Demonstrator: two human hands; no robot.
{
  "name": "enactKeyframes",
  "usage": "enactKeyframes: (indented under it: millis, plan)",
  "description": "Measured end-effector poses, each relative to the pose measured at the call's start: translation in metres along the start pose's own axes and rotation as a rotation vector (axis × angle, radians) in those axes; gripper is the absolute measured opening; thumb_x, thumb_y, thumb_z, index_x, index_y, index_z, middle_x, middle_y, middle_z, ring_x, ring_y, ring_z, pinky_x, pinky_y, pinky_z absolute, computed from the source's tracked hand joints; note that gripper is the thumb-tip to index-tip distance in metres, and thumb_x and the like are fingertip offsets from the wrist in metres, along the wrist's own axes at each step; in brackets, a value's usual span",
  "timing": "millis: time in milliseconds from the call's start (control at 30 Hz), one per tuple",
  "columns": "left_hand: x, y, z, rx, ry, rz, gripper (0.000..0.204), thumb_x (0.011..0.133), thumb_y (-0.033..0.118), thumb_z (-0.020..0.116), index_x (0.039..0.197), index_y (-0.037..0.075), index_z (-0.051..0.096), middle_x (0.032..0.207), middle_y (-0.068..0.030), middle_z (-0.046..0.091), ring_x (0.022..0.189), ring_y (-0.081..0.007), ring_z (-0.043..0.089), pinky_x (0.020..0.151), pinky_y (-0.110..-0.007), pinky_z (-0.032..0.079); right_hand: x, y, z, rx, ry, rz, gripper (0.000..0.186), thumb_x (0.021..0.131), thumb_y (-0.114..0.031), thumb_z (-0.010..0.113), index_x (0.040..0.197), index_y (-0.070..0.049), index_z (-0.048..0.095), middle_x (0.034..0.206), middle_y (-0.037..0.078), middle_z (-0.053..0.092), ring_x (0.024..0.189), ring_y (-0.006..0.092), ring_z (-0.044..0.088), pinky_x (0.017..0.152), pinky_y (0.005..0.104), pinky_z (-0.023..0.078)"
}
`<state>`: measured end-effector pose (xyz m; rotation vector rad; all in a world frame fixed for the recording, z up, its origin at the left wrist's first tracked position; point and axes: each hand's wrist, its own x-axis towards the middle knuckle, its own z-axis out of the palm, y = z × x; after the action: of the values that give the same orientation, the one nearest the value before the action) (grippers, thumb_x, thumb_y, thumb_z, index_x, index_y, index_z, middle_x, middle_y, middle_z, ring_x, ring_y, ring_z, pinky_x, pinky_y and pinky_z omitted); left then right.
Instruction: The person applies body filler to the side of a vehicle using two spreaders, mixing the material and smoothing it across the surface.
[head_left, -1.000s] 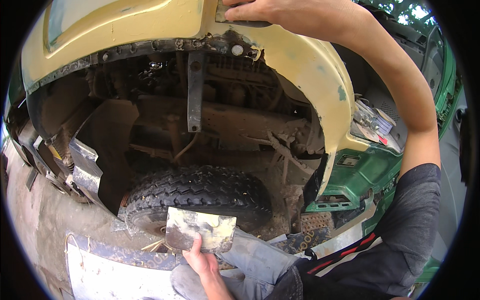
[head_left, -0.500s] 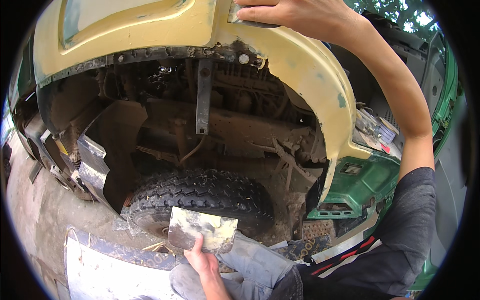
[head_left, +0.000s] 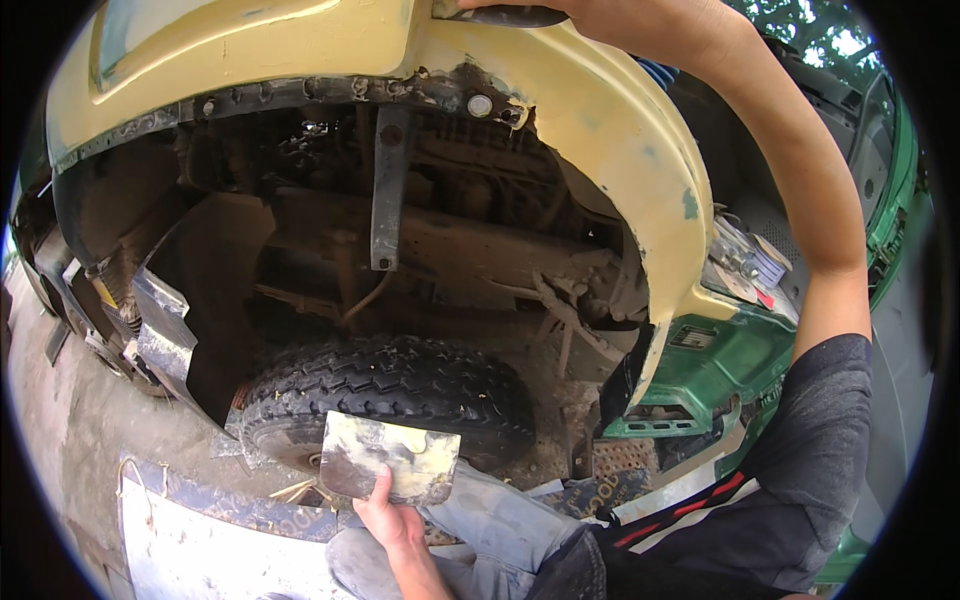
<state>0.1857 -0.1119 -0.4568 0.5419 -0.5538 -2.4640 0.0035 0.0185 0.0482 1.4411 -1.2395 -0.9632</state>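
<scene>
Overhead, the right hand [head_left: 610, 18] was pressed against the top of the yellow, filler-coated wheel arch panel [head_left: 600, 120], its fingers closed over a dark, flat-bladed spreader [head_left: 500, 14] of which only the lower edge showed at the rim of the view. How tightly the fingers wrapped it could not be told, since most of the hand was cut off by the frame; it looked laid flat to the curve, probably so the blade could follow the panel's contour.

Lower down, the left hand [head_left: 385, 510] gripped a rectangular metal mixing plate smeared with pale yellow putty [head_left: 390, 458], thumb and fingers pinching its bottom edge. It was held roughly upright and tilted toward the person, just in front of the black, knobbly-treaded tyre [head_left: 390, 395], likely so the putty stayed within reach and did not slide off.

Behind the tyre, the open wheel well showed a rusty brown chassis rail [head_left: 470, 245] and a dark vertical steel bracket [head_left: 388, 190] hanging from the arch's ragged inner lip. A bent sheet of bare grey metal [head_left: 165, 330] stood at the left of the well. To the right, the green painted bodywork [head_left: 720, 360] met the yellow filler. The person wore a dark short-sleeved shirt with red and white stripes [head_left: 790, 480], and pale grey trousers [head_left: 500, 530] sat below the plate.
</scene>
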Motion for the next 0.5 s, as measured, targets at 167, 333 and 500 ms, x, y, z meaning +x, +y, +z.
enactKeyframes:
  millis: [167, 333, 500]
  plan:
    - [0.003, 0.0, 0.0, -0.011, -0.008, 0.012, 0.059, 0.085, -0.01, 0.064, 0.141, -0.003, 0.047, 0.135, -0.016, 0.058, 0.12, -0.0276, 0.059, 0.106, -0.043, 0.048, 0.0, -0.005, -0.007, -0.037, -0.024, 0.013, 0.023, 0.088, -0.016, 0.061, 0.107, -0.015, 0.073, 0.113, -0.002, 0.071, 0.111, 0.0152, 0.063, 0.092, 0.035, 0.044]
    - [0.002, 0.004, 0.001, -0.028, -0.003, 0.007, 0.061, 0.085, -0.01, 0.064, 0.143, -0.002, 0.045, 0.137, -0.0159, 0.056, 0.122, -0.0278, 0.058, 0.107, -0.043, 0.047, 0.001, -0.013, -0.03, -0.064, -0.112, 0.029, 0.018, 0.087, -0.017, 0.061, 0.101, -0.015, 0.072, 0.103, -0.003, 0.072, 0.107, 0.0136, 0.065, 0.092, 0.0324, 0.045]
    - [0.005, 0.008, -0.004, -0.034, -0.003, 0.002, 0.06, 0.085, -0.01, 0.064, 0.142, -0.002, 0.047, 0.137, -0.0153, 0.057, 0.122, -0.027, 0.058, 0.108, -0.043, 0.046, 0.004, -0.012, -0.024, -0.157, 0.035, -0.008, 0.011, 0.084, -0.018, 0.063, 0.093, -0.015, 0.068, 0.093, -0.006, 0.068, 0.098, 0.0108, 0.065, 0.086, 0.0296, 0.045]
